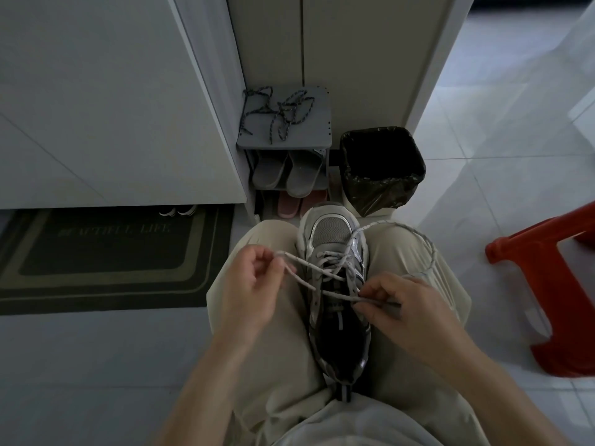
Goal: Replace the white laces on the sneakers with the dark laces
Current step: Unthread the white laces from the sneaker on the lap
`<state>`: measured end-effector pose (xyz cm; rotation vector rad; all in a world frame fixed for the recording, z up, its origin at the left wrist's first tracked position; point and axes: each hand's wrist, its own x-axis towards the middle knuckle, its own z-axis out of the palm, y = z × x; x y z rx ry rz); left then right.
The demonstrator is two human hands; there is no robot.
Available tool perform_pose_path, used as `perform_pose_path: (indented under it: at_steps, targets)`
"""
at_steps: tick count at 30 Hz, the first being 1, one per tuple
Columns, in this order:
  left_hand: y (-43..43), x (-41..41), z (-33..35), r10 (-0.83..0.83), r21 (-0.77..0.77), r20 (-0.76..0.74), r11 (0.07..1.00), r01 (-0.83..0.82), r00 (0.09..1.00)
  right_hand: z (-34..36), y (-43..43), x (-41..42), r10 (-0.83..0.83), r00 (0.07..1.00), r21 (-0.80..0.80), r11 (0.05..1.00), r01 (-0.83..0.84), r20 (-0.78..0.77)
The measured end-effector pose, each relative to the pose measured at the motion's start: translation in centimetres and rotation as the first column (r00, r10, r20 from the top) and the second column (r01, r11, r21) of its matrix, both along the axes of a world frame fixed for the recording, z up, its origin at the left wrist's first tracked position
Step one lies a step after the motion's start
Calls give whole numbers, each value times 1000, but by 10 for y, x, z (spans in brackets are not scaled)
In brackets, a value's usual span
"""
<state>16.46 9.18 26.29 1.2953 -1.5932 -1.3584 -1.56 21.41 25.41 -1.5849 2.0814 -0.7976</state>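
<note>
A grey and silver sneaker (335, 233) lies between my thighs, toe pointing away. Its white lace (325, 272) is partly threaded through the lower eyelets. My left hand (251, 284) pinches one stretch of the white lace to the left of the shoe. My right hand (396, 304) pinches another stretch at the shoe's right side, and a long loop of that lace arcs over my right knee. The dark laces (280, 111) lie tangled on top of a small grey shoe rack (318, 136) ahead.
Grey slippers (286, 175) and pink slippers (289, 204) fill the rack's shelves. A bin with a black liner (383, 169) stands right of it. A red plastic stool (553, 291) is at my right, a dark doormat (112, 255) at my left, white cabinets behind.
</note>
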Motion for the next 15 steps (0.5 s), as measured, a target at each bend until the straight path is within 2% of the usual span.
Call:
perform_pose_path:
  at_steps: [3, 8, 11, 13, 15]
  targets:
    - [-3, -1, -2, 42, -20, 58, 999, -41, 997, 0, 1, 1, -11, 1000, -21, 1000, 10, -6]
    - [19, -6, -8, -182, 61, 202, 983, 173, 962, -1, -2, 6, 15, 1000, -28, 999, -14, 6]
    - [14, -2, -5, -47, -57, 268, 996, 64, 962, 0, -2, 9, 21, 1000, -25, 999, -21, -17]
    - [3, 5, 1, 64, -142, 256, 990, -28, 965, 1, -3, 9, 18, 1000, -26, 999, -18, -11]
    - [-1, 10, 8, 75, -236, 240, 972, -17, 968, 1, -2, 10, 13, 1000, -29, 999, -13, 6]
